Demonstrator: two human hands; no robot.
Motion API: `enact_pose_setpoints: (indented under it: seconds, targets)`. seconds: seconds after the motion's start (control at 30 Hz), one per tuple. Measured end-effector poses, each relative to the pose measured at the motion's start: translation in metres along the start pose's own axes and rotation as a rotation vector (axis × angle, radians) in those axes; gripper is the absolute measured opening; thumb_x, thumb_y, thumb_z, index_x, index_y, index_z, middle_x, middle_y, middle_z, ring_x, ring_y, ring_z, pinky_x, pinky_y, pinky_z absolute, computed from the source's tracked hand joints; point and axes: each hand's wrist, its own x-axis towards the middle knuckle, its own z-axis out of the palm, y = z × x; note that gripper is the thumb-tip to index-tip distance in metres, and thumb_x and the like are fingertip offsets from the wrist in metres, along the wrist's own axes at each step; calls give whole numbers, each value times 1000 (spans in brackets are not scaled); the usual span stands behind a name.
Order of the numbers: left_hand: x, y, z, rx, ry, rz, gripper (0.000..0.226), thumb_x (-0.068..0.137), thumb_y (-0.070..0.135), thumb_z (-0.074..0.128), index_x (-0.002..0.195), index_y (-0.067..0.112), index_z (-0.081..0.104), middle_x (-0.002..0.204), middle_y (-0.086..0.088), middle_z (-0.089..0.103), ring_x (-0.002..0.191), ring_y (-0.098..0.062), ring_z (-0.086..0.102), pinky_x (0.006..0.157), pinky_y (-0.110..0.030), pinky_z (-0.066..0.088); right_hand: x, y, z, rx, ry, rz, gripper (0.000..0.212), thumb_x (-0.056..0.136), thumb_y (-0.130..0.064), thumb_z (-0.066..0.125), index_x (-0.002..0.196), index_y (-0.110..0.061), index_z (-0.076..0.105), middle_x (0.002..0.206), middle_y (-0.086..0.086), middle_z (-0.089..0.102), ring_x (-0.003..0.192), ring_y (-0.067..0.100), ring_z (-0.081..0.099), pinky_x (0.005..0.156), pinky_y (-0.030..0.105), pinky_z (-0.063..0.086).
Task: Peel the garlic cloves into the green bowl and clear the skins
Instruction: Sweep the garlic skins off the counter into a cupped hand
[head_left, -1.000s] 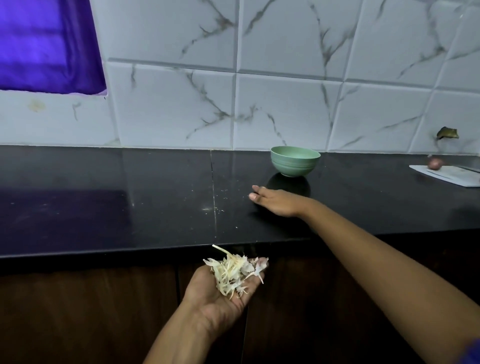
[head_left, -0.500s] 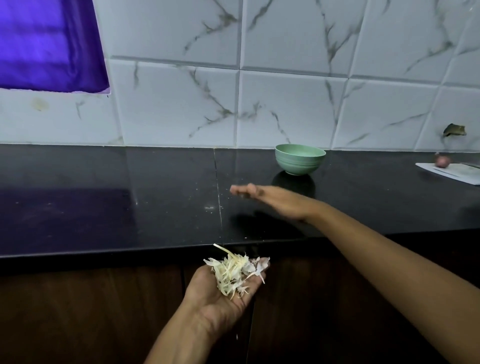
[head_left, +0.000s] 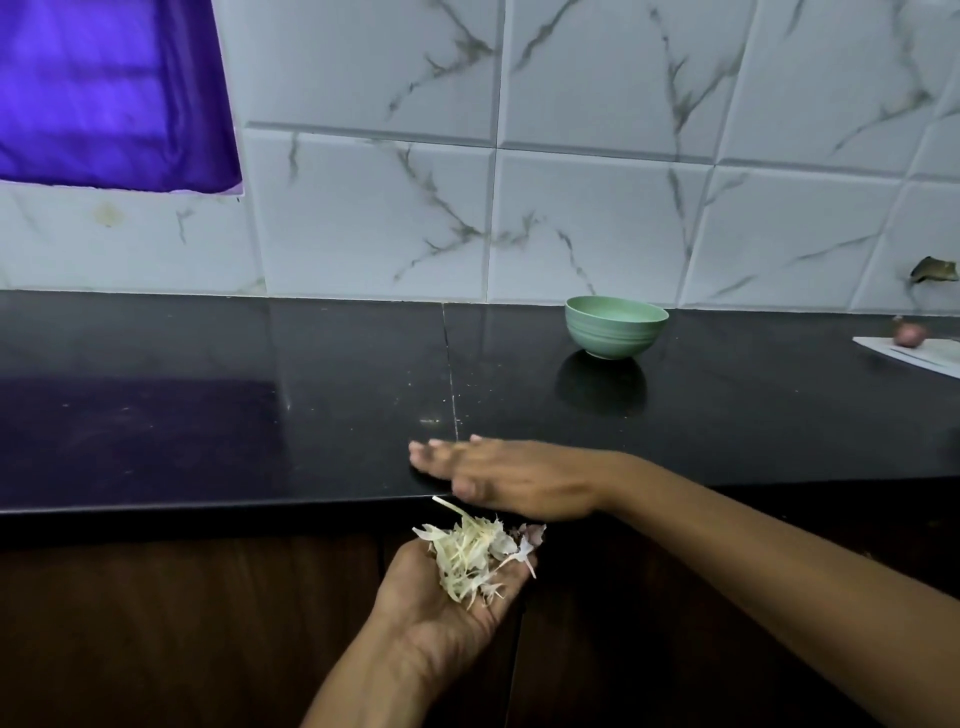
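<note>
Swept back from beside the green bowl (head_left: 615, 327), the right hand (head_left: 511, 478) now lies at the front edge of the counter, directly above the left hand (head_left: 452, 603). White marble-veined tiles (head_left: 597, 156) cover the wall behind a long, glossy black countertop (head_left: 208, 405), which is split by a thin seam (head_left: 451, 374) and dusted with pale specks near it. Dark wooden cabinet fronts (head_left: 156, 623) run below the edge, and a purple cloth (head_left: 104, 93) hangs at upper left. The counter's left half and the stretch between seam and bowl lie bare. The right hand is flat, palm down, fingers straight and close together on the edge. The left hand waits just under the lip, palm up and loosely cupped, cradling a heap of garlic skins (head_left: 470, 556). The bowl stands upright near the wall, well apart from both hands, its inside hidden. At far right a white board (head_left: 914, 356) carries a small reddish bulb (head_left: 909, 335).
</note>
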Motion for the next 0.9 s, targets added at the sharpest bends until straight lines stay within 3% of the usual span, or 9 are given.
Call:
enact_pose_setpoints:
  seconds: [0.1,0.2,0.3,0.4,0.5,0.63,0.73,0.8,0.9]
  targets:
    - [0,0,-3,15,17,13,52,98,20,30,85,-13,68,91,-30,69,68,-39,70,60,-34,56,-29,-14,-1,238,-7,-64,83,82,-69,6,149,-23,25,156,-13,18,141,-6,12,117,18,3]
    - [0,1,-4,16,56,12,47,100,20,29,102,-15,60,97,-34,67,69,-42,70,71,-43,51,-46,-8,-6,452,132,54,76,84,-64,9,144,-27,39,150,-18,32,140,-3,23,116,21,13]
    - [0,0,-4,22,98,16,46,99,19,28,104,-16,59,96,-36,66,68,-43,70,70,-47,49,-52,-1,-6,296,298,275,88,73,-78,6,145,-36,33,149,-22,24,138,-6,17,105,4,10]
    - [1,0,-6,12,94,16,44,99,19,30,104,-12,60,91,-32,68,66,-39,70,66,-43,54,-56,-13,14,117,196,216,87,76,-74,3,149,-31,22,153,-19,10,136,-13,2,115,14,-2]
    - [1,0,-6,1,89,18,45,100,21,30,98,-12,61,87,-32,68,63,-40,70,56,-42,56,-62,-22,16,382,119,58,75,84,-67,2,144,-36,33,152,-22,22,139,-11,14,117,19,4]
    - [-4,-1,-4,8,92,12,47,99,18,28,106,-16,58,101,-35,66,71,-43,70,66,-51,51,-37,5,-21,519,382,246,69,84,-66,6,133,-42,48,146,-21,37,138,1,27,114,30,13]
    - [-6,-1,-4,-8,81,14,47,100,18,27,104,-17,59,100,-36,66,69,-44,70,59,-54,53,6,38,-42,357,400,388,66,92,-63,16,141,-29,42,151,-8,33,142,9,25,113,27,11]
    - [-8,-1,-1,-14,81,25,47,100,17,27,98,-18,59,95,-36,66,65,-44,69,54,-53,53,28,53,-42,262,296,404,61,98,-55,19,148,-22,29,156,-3,21,144,12,16,115,26,8]
    - [-9,-2,1,-20,78,40,48,100,17,27,92,-17,59,86,-36,67,60,-43,69,49,-52,53,57,57,-34,125,134,400,60,100,-50,15,151,-18,11,159,0,1,146,14,1,117,37,-3]
